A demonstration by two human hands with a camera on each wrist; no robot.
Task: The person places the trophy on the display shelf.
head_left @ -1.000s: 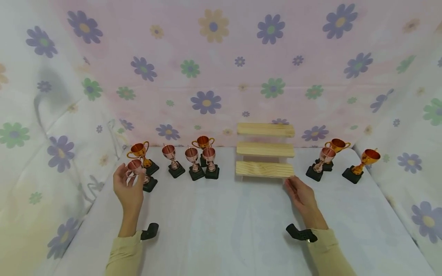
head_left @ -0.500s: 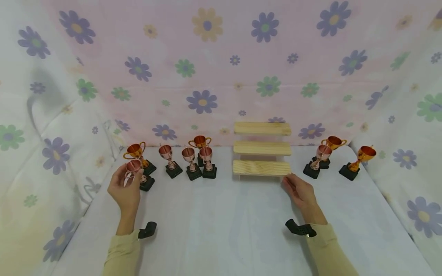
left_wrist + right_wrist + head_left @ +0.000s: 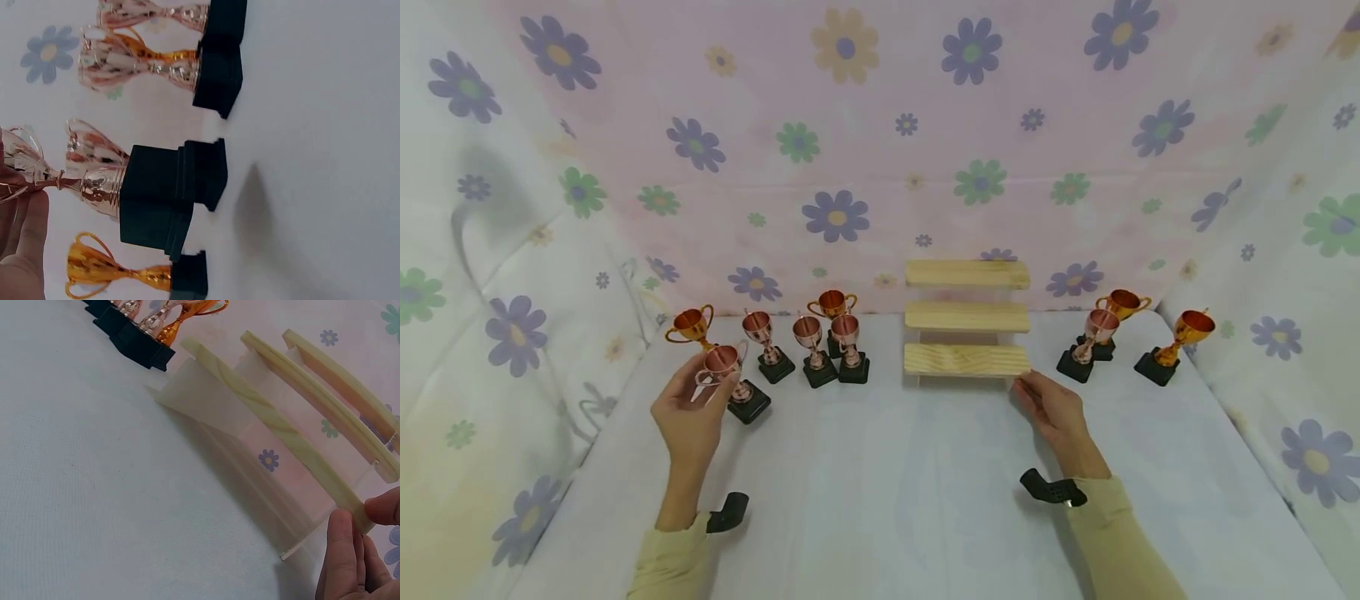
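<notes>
My left hand (image 3: 691, 421) grips a small rose-gold trophy (image 3: 722, 360) by its cup and stem. In the left wrist view, its black base (image 3: 156, 197) hangs above the white table, with a shadow on the cloth beside it. Fingers hide part of the cup. At the rack's lower right corner, my right hand (image 3: 1056, 412) pinches the end of the lowest wooden step (image 3: 966, 360). Thumb and fingers sit on either face of that board in the right wrist view. The rack has three pale wooden steps on clear side panels.
Behind the left hand stands a gold trophy (image 3: 692, 323). Rose-gold trophies (image 3: 758, 327) and another gold trophy (image 3: 832, 302) stand left of the rack. To its right are two gold trophies (image 3: 1193, 327) and a rose-gold trophy (image 3: 1101, 325). Flowered cloth (image 3: 838, 150) rises behind.
The left hand has lifted the rose-gold trophy and carried it slightly right, away from the gold trophy. The right hand stays at the rack's corner. The head view has shifted slightly.
</notes>
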